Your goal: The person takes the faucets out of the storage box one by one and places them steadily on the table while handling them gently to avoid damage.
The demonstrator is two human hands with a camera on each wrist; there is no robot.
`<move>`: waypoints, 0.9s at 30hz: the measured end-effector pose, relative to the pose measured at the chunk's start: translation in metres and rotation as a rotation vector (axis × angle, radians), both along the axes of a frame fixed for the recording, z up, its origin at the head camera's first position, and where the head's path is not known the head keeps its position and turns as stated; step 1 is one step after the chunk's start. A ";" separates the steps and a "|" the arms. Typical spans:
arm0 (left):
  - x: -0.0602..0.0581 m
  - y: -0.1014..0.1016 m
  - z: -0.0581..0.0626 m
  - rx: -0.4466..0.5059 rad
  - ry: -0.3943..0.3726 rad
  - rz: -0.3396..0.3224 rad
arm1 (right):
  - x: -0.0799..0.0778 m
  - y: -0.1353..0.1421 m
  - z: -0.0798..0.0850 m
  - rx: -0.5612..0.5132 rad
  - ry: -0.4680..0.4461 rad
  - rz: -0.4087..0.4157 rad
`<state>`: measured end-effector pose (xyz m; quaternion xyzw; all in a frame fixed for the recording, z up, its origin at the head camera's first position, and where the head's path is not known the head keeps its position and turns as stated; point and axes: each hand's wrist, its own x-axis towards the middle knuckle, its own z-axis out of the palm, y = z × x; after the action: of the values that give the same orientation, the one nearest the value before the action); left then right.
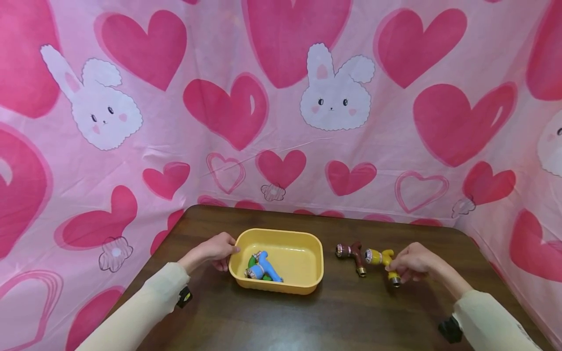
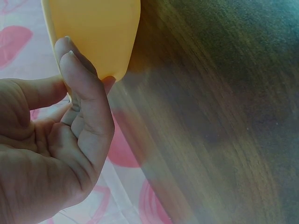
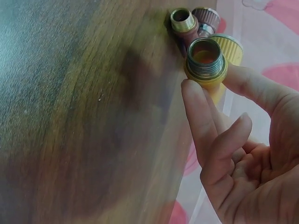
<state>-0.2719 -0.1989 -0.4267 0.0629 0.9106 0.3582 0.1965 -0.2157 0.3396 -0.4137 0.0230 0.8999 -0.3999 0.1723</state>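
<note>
At the lower middle of the head view, a yellow tray (image 1: pixel 295 261) sits on a dark brown wooden table (image 1: pixel 347 317), and the left hand (image 1: pixel 219 251) grips it at its left end, the rim caught between thumb and fingers. Inside the tray, toward its lower left corner, lie 2 tap-shaped fittings: a blue fitting (image 1: pixel 267 268) on top and a green fitting (image 1: pixel 252 262) partly hidden beneath it. Right of the tray and apart from it, a brown fitting (image 1: pixel 356 254) lies on the table, its metal end toward the bottom of the frame. Just beside it, at the lower right, the right hand (image 1: pixel 414 263) pinches a yellow fitting (image 1: pixel 380 257) between thumb and fingers; whether that piece touches the table, I cannot tell. In the right wrist view, the yellow fitting's threaded metal mouth faces the camera near the upper right, with the brown fitting behind it. Pale sleeves (image 1: pixel 151 297) cover both forearms. Across the upper part of the head view hangs a pink cloth (image 1: pixel 281 139) printed with hearts and white rabbits.
</note>
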 end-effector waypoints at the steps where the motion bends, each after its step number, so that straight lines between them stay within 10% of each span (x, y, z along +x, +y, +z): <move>1: 0.000 0.000 0.000 -0.002 -0.001 0.000 | 0.000 0.001 0.000 -0.004 -0.002 0.001; 27: 0.001 0.000 0.000 0.017 0.000 0.007 | -0.002 0.016 -0.004 0.015 -0.001 -0.033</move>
<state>-0.2709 -0.1988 -0.4269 0.0615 0.9078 0.3664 0.1947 -0.2176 0.3559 -0.4177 0.0395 0.9022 -0.3961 0.1660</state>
